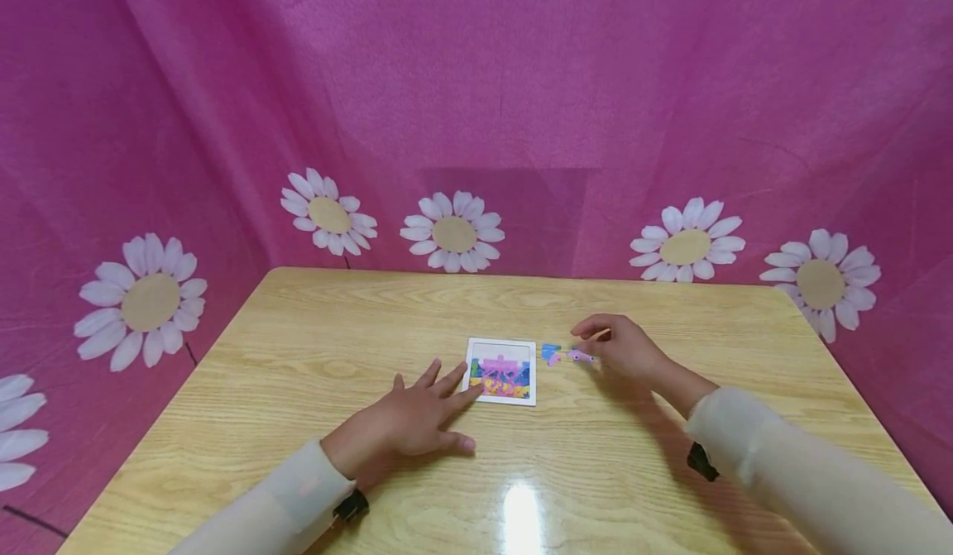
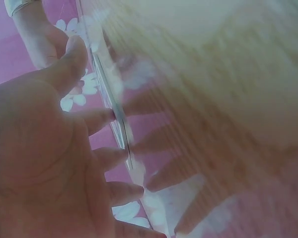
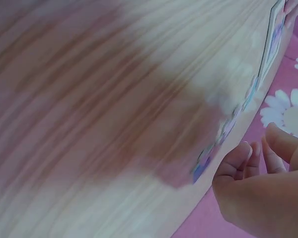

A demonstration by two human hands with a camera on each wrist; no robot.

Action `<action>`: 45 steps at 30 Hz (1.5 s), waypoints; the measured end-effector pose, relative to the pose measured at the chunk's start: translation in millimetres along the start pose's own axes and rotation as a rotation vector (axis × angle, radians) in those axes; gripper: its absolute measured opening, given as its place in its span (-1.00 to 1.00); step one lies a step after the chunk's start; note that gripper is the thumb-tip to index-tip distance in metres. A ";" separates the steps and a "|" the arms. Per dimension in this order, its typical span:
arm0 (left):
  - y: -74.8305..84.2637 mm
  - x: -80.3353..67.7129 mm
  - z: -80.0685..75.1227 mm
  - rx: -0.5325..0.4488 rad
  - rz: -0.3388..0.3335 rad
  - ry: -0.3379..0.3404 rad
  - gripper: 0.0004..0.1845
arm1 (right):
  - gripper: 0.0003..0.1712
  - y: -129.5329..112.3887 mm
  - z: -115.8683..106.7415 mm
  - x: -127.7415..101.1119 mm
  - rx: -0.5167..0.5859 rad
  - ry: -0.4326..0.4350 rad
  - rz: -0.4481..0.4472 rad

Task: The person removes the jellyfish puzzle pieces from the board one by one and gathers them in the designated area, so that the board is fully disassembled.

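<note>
A small white-framed picture puzzle (image 1: 502, 342) lies flat on the wooden table. Pink, blue and yellow fill its lower part, while a pale strip shows along the top. My left hand (image 1: 417, 417) is spread beside it, fingertips resting on its left side; the left wrist view shows the puzzle (image 2: 109, 99) edge-on at those fingertips. To the right of the frame lie a blue-and-pink puzzle piece (image 1: 551, 353) and pinkish-purple pieces (image 1: 581, 356). My right hand (image 1: 624, 348) hovers close to these, its fingers loosely bent and nothing visible between thumb and fingers (image 3: 238, 158).
The light wooden table (image 1: 298, 340) reaches back to a pink curtain (image 1: 506, 83) printed with white daisies. A bright light reflection (image 1: 521, 518) shows on the tabletop at the front. Both wrists carry a dark strap (image 1: 351, 505) below the pale sleeves.
</note>
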State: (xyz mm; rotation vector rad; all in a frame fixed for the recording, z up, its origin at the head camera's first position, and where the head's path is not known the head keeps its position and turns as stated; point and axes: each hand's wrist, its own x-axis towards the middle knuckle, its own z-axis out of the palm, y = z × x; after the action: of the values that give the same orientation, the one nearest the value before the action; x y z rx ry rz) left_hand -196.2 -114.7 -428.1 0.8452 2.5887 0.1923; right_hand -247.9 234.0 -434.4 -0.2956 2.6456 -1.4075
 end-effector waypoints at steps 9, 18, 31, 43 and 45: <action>-0.9 -0.1 1.0 0.012 0.001 -0.005 -0.09 | -0.75 -10.7 25.3 6.2 0.024 -0.036 -0.049; -0.5 0.0 0.2 0.016 -0.006 -0.010 -0.10 | -0.75 -20.4 47.5 11.7 0.071 -0.091 -0.050; 0.1 -0.1 -0.8 0.040 -0.008 -0.013 -0.10 | -0.79 -42.0 81.3 19.9 0.008 -0.121 -0.071; 0.5 -1.0 -3.2 0.026 0.001 -0.013 -0.11 | -0.81 -56.2 102.3 26.4 -0.056 -0.096 -0.081; 0.5 -1.1 -3.4 0.022 0.001 -0.014 -0.11 | -0.80 -57.2 105.1 27.8 -0.061 -0.085 -0.061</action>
State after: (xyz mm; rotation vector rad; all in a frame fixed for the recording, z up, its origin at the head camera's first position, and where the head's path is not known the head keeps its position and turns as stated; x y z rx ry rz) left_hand -196.5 -114.9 -424.5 0.8524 2.5818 0.1573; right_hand -247.0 111.6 -446.0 -0.4361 2.6347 -1.3015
